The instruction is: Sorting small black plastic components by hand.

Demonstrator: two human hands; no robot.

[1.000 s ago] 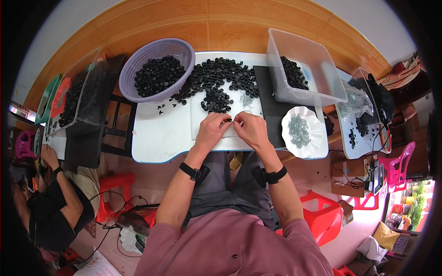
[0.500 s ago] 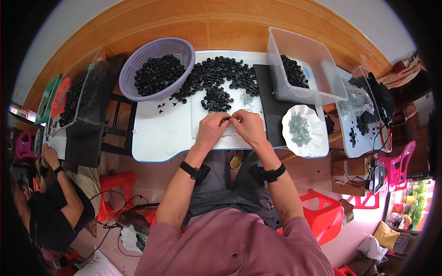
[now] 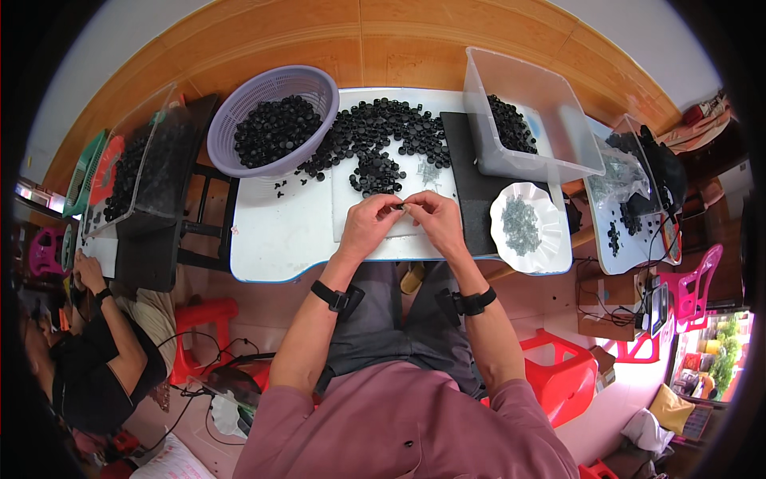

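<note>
My left hand [image 3: 369,225] and my right hand [image 3: 435,221] meet fingertip to fingertip over the white table [image 3: 279,239], pinching a small black cap [image 3: 396,207] and a small metal piece between them. Just beyond my fingers lies a spread pile of black caps [image 3: 375,144]. A few small metal pieces [image 3: 429,172] lie on the table by the pile. Each wrist wears a black band.
A purple basket [image 3: 275,88] of black caps stands far left, a clear plastic bin [image 3: 531,120] with caps far right. A white dish [image 3: 523,227] holds grey metal parts. Another person [image 3: 88,351] sits at the lower left beside bins. Red stools [image 3: 558,375] stand around my legs.
</note>
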